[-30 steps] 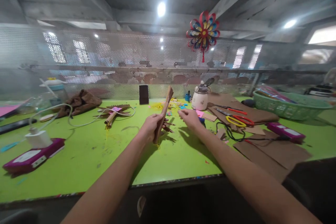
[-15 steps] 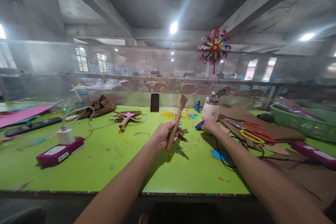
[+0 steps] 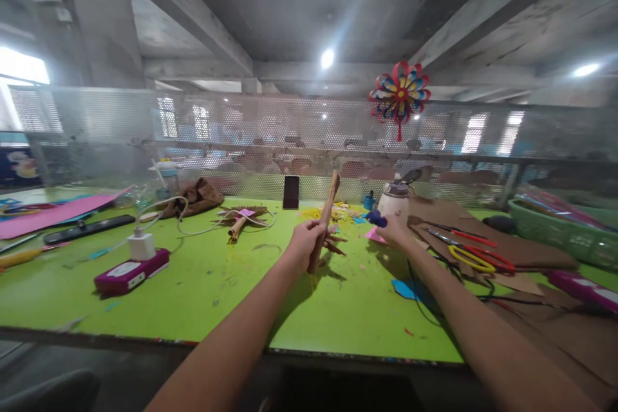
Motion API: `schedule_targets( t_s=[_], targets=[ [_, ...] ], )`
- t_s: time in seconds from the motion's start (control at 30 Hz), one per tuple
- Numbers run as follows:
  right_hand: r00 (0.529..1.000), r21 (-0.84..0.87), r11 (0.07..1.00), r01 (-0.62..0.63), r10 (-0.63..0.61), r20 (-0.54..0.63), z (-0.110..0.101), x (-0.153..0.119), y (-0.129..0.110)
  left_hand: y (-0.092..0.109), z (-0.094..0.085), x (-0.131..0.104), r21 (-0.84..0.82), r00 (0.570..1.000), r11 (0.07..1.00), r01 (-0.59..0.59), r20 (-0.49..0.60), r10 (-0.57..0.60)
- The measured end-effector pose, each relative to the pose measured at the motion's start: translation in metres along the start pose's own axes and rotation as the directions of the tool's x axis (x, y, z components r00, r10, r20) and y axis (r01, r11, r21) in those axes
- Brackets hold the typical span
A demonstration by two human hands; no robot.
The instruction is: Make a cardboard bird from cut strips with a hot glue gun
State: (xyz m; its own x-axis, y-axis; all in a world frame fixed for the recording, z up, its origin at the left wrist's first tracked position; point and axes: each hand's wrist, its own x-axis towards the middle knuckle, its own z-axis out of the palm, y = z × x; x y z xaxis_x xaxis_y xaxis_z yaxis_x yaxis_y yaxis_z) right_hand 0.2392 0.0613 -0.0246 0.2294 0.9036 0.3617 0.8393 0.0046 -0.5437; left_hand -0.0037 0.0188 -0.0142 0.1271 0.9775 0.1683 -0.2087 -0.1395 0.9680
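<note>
Upright and slightly tilted, a brown paper piece [image 3: 326, 217] is held in my left hand [image 3: 305, 241], over the green table. Pointed brown paper strips stick out to its right. My right hand [image 3: 394, 232] is closed around a dark blue tool [image 3: 376, 218] with a black cord trailing down, in front of a white bottle [image 3: 396, 201]. Pink paper [image 3: 375, 235] lies just below the tool. Farther left rests another brown paper piece [image 3: 240, 224] with pointed strips and a pink patch.
Scissors with yellow and red handles [image 3: 470, 259] lie on brown sheets [image 3: 526, 248] at the right, beside a green basket [image 3: 562, 232]. A purple power strip [image 3: 132, 271] sits left. A phone [image 3: 291, 192] stands at the back before a mesh screen [image 3: 251, 170].
My right hand has lifted the dark blue tool from beside the bottle, and pink paper now shows under it. The brown piece in my left hand has turned. The view has shifted slightly.
</note>
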Motion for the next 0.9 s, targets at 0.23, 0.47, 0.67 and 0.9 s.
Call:
schedule_targets(
  t_s=[0.23, 0.47, 0.67, 0.9],
  targets=[
    [0.927, 0.783, 0.614, 0.096, -0.342, 0.155, -0.027, -0.030, -0.041, -0.006, -0.005, 0.008, 0.022, 0.991, 0.998, -0.065, -0.120, 0.067],
    [0.867, 0.702, 0.678, 0.215, -0.464, 0.183, -0.021, -0.051, -0.056, -0.006, -0.004, 0.007, 0.020, 0.987, 0.995, -0.093, -0.131, 0.095],
    [0.847, 0.649, 0.704, 0.289, -0.504, 0.168, -0.017, -0.047, -0.055, -0.006, -0.003, 0.006, 0.036, 0.988, 0.995, -0.097, -0.118, 0.101],
    [0.850, 0.637, 0.707, 0.308, -0.505, 0.149, -0.020, -0.050, -0.059, -0.007, -0.004, 0.007, 0.033, 0.987, 0.994, -0.107, -0.117, 0.111]
  ],
)
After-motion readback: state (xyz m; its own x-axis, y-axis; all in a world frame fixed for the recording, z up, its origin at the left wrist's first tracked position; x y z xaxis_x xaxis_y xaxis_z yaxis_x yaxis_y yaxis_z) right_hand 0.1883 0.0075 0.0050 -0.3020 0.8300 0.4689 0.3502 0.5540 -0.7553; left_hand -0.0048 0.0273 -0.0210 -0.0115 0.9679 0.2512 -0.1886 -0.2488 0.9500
